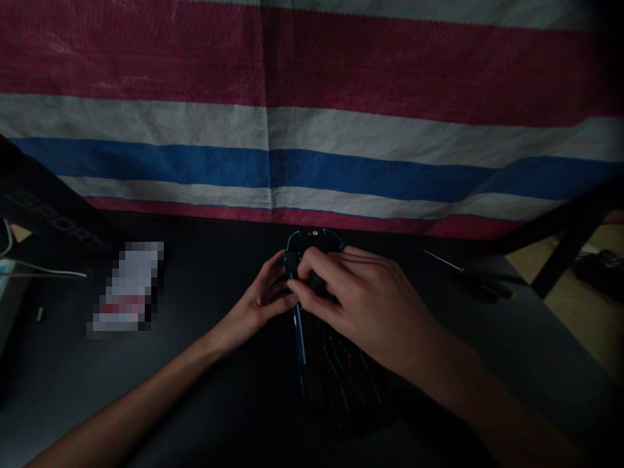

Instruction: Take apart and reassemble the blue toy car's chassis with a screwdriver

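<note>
A long dark body with blue edging [301, 344], which looks like a toy car lying underside up, rests on the black tabletop. My left hand [260, 296] holds its left side near the far end, thumb and fingers closed against the edge. Over the car's far half is my right hand [365, 286], its thumb and index finger bent together around a small dark rounded part [316, 283]. Poor light hides what that part is and whether it is fixed to the car. The back of my right hand covers much of the car's right side.
A screwdriver [468, 276] lies on the black table [205, 396] to the right. On the left are a pixelated flat object [127, 286], a tiny light cylinder [39, 314] and a white cable [43, 270]. A striped sheet [341, 166] hangs behind; dark frame bars stand at both sides.
</note>
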Demonstrator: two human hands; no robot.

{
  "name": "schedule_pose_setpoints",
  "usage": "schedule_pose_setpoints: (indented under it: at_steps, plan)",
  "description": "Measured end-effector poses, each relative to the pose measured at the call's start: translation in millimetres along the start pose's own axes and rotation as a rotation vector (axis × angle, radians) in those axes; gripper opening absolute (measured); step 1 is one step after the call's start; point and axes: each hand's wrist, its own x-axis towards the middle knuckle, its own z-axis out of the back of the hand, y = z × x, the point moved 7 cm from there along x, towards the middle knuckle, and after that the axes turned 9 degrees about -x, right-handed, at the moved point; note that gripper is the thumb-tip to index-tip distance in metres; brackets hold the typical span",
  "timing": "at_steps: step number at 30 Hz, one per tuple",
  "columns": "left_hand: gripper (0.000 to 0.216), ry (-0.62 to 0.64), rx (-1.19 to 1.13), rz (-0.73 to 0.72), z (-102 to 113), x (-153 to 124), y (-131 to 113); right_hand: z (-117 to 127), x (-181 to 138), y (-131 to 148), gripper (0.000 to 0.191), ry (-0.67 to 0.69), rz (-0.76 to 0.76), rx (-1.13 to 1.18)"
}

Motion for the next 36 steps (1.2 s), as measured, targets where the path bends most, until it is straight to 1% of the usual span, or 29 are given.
schedule_pose_setpoints:
  at_steps: [4,7,9,10,12,15,17,19,21,24,26,28,29,31,32,35,36]
  plan:
    - [0.089,0.009,0.026,-0.016,-0.6,0.0,-1.6,-3.2,-1.1,2.8,0.004,0.061,0.056,0.105]
    - [0.088,0.022,0.015,-0.035,0.4,1.4,0.3,-1.9,-2.3,0.6,0.013,0.063,0.058,0.15]
    - [0.088,0.015,0.002,-0.034,1.9,2.1,2.5,-1.3,-2.4,0.2,0.016,0.066,0.055,0.138]
    - [0.089,0.01,-0.002,-0.032,2.4,2.2,3.2,-1.1,-2.4,0.3,0.014,0.066,0.054,0.115]
    - [0.091,0.004,-0.011,-0.031,2.0,1.9,3.2,-0.1,-2.3,-0.2,0.004,0.05,0.041,0.04]
    - [0.087,0.011,-0.029,-0.03,-0.9,0.8,1.5,2.4,-2.4,-3.2,0.015,-0.005,0.001,-0.042]
    - [0.085,0.017,-0.034,-0.035,-1.9,0.7,0.8,1.7,-2.4,-2.5,0.012,-0.008,0.021,-0.009]
    - [0.087,0.021,-0.038,-0.044,-1.1,1.2,1.4,0.8,-2.0,0.9,0.007,0.004,0.071,0.044]
    - [0.088,0.021,-0.035,-0.053,0.8,2.1,3.0,1.3,-1.5,4.2,0.008,0.009,0.107,0.066]
    - [0.086,0.022,-0.02,-0.074,2.6,2.3,3.3,1.8,-0.8,5.7,0.009,0.023,0.11,0.055]
    - [0.082,0.029,-0.013,-0.074,1.8,1.7,2.5,2.4,-0.7,2.9,0.007,0.022,0.082,0.02]
    - [0.078,0.028,-0.009,-0.064,0.8,1.2,2.0,2.6,-0.9,-1.0,0.011,0.026,0.058,0.001]
    - [0.078,0.024,-0.01,-0.059,0.7,1.2,2.0,2.3,-1.1,-2.3,0.012,0.036,0.058,0.014]
    - [0.079,0.028,-0.024,-0.054,0.3,1.8,2.7,1.5,-1.4,-2.7,0.006,0.065,0.086,0.065]
    - [0.082,0.035,-0.035,-0.054,0.1,2.3,3.5,1.6,-1.6,-2.1,0.008,0.075,0.106,0.089]
    - [0.088,0.029,-0.057,-0.052,2.5,3.6,6.5,3.1,-1.2,-2.1,0.022,0.072,0.124,0.099]
    - [0.088,0.021,-0.057,-0.054,3.7,3.7,7.0,3.0,-0.9,-2.8,0.023,0.068,0.118,0.088]
